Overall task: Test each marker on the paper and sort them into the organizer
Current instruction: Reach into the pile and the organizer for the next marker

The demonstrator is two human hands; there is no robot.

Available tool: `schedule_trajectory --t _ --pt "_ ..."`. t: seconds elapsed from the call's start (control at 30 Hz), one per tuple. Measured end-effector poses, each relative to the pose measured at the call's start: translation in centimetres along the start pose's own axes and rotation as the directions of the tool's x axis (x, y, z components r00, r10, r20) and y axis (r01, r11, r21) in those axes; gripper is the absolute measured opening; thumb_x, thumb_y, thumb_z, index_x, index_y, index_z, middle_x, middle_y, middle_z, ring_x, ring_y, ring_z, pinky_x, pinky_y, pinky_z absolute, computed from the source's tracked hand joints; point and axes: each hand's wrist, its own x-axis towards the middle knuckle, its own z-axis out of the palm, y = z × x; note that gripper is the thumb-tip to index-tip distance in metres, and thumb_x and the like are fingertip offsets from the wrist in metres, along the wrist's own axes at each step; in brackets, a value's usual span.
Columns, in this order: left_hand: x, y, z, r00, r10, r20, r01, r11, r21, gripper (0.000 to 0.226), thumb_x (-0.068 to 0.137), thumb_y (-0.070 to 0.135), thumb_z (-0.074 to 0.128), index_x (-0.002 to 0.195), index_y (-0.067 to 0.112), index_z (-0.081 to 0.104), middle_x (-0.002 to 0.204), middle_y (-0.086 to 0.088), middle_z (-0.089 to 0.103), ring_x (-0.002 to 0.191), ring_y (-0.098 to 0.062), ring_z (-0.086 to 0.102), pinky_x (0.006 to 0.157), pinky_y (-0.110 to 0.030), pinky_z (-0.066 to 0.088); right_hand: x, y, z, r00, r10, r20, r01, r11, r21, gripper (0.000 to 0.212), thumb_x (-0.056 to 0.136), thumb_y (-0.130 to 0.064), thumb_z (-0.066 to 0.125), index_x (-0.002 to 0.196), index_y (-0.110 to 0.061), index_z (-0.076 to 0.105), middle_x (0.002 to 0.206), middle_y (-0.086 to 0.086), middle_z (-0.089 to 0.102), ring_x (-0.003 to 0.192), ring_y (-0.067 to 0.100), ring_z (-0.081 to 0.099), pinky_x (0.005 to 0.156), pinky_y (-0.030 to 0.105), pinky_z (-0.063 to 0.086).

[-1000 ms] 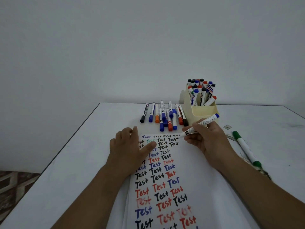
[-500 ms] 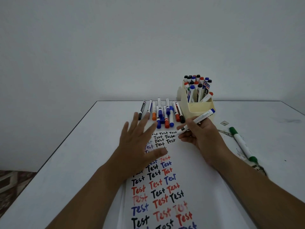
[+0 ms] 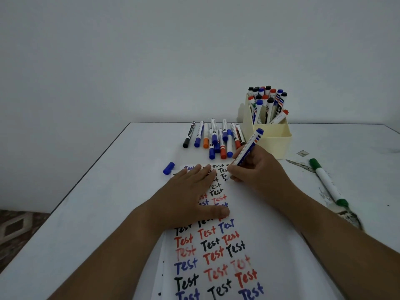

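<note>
L hand flat on paper (R hand gripping marker)

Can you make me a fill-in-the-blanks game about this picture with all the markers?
1. The right hand holds a marker with a ____ end.
2. The left hand lies flat on the ____.
3. The loose blue cap lies on the ____.
4. The marker alone at the right has ____ ends.

Missing words: blue; paper; table; green

The left hand lies flat, fingers straight; the right hand curls in a writing grip.
</note>
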Motion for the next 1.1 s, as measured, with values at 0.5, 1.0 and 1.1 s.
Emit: schedule_trajectory --t 0.5,1.0,1.1 --pt "-0.07 0.17 -0.11 1.000 0.004 -0.005 -0.004 1.000 -0.005 0.105 0.078 0.090 0.031 0.158 0.035 -0.008 0.165 0.014 -0.012 0.150 -0.004 -0.014 0.121 -0.030 -0.005 0.09 0.13 -0.09 0.999 0.005 0.053 -0.001 0.998 -0.059 0.029 0.083 -0.025 0.081 0.099 -0.030 0.057 0.088 -0.001 0.072 0.077 0.016 0.073 0.081 0.040 0.063" --pt "-0.02 0.36 -0.41 1.000 -0.008 0.012 0.008 1.000 -0.001 0.105 0.076 0.090 0.030 0.158 0.035 -0.006 0.166 0.014 -0.011 0.151 -0.005 -0.012 0.122 -0.032 -0.004 0.08 0.45 -0.04 0.999 0.004 -0.037 -0.007 0.996 -0.083 0.041 0.086 -0.030 0.078 0.118 -0.016 0.057 0.098 0.001 0.070 0.090 0.019 0.071 0.087 0.041 0.061" --pt "0.04 0.26 -0.34 1.000 -0.008 0.012 0.008 1.000 -0.001 0.106 0.075 0.091 0.029 0.158 0.035 -0.006 0.166 0.014 -0.010 0.151 -0.005 -0.012 0.124 -0.035 -0.002 -0.10 0.34 -0.04 1.000 -0.010 -0.014 0.009 0.997 -0.080 0.035 0.085 -0.027 0.078 0.111 -0.019 0.057 0.093 -0.001 0.069 0.086 0.019 0.071 0.084 0.038 0.062"
